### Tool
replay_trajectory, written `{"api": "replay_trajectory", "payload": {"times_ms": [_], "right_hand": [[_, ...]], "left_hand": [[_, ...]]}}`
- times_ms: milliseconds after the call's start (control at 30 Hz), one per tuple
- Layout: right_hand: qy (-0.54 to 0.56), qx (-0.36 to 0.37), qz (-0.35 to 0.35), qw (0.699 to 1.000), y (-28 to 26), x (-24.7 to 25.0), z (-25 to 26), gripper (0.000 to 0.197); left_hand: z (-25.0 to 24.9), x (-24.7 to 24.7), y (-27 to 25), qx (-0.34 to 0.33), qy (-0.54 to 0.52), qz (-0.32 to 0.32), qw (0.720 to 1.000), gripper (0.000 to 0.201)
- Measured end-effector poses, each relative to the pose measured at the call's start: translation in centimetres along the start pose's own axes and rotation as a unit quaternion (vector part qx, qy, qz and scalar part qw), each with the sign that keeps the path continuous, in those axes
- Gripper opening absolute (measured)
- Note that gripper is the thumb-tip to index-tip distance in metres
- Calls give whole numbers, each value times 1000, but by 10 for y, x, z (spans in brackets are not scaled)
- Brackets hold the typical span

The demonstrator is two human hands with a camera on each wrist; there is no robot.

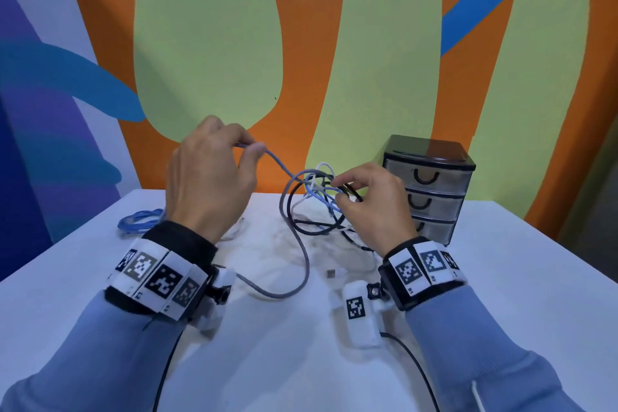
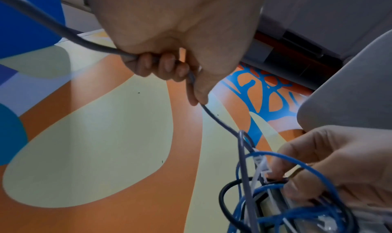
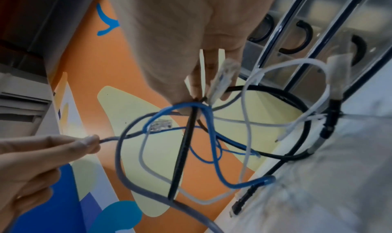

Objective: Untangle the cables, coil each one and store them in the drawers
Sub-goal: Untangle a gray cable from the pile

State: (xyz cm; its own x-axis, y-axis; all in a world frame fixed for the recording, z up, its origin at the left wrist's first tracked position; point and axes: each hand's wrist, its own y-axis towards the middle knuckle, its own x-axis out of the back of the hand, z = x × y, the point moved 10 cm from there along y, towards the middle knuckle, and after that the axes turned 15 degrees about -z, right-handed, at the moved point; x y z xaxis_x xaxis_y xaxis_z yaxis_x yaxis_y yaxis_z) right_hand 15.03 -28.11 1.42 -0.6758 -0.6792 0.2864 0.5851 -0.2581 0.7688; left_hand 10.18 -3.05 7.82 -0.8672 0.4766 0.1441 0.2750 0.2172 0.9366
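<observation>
Wrist-mounted white camera units (image 1: 359,314) sit lowest in the head view, above the white table (image 1: 501,294). Left hand (image 1: 209,177) raised, thumb and curled fingers pinching a grey braided cable (image 1: 302,257) that droops to the table and loops back. Right hand (image 1: 371,204) pinches the knot of blue, white and black cables (image 1: 321,191) held above the table. Small black three-drawer plastic chest (image 1: 431,187) just behind the right hand, drawers closed. Coiled blue cable (image 1: 142,219) lies left of the left hand.
</observation>
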Motion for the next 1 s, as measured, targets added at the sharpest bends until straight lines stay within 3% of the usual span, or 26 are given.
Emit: {"api": "replay_trajectory", "payload": {"times_ms": [133,233,400,467,500,567,667,700,800,900,1000], "right_hand": [[78,22,64,995,-6,-8,14,41],[151,30,147,977,-19,-17,31,38],[99,21,108,989,-13,-15,18,53],[71,15,92,993,-10,-12,11,56],[65,12,85,994,-9,-11,10,56],[67,9,73,995,-8,-9,11,55],[85,9,51,995,-6,-4,15,53],[93,9,47,995,-6,-2,16,53],[109,-1,58,992,-7,-3,18,57],[100,-2,75,992,-9,-6,19,54],[94,0,76,993,-8,-6,20,40]], "left_hand": [[13,-7,-5,33,74,27,996,19],[21,-16,-9,45,88,67,993,21],[31,12,4,90,79,-27,992,21],[39,19,9,101,97,-31,990,20],[41,16,8,100,104,-6,989,18],[44,-6,-2,100,101,105,984,14],[32,-46,-36,51,94,313,944,12],[25,-53,-45,33,82,355,931,18],[4,-59,-47,64,-42,361,929,37],[-13,-60,-48,150,-195,320,915,24],[-28,-60,-52,89,-210,308,924,23]]}}
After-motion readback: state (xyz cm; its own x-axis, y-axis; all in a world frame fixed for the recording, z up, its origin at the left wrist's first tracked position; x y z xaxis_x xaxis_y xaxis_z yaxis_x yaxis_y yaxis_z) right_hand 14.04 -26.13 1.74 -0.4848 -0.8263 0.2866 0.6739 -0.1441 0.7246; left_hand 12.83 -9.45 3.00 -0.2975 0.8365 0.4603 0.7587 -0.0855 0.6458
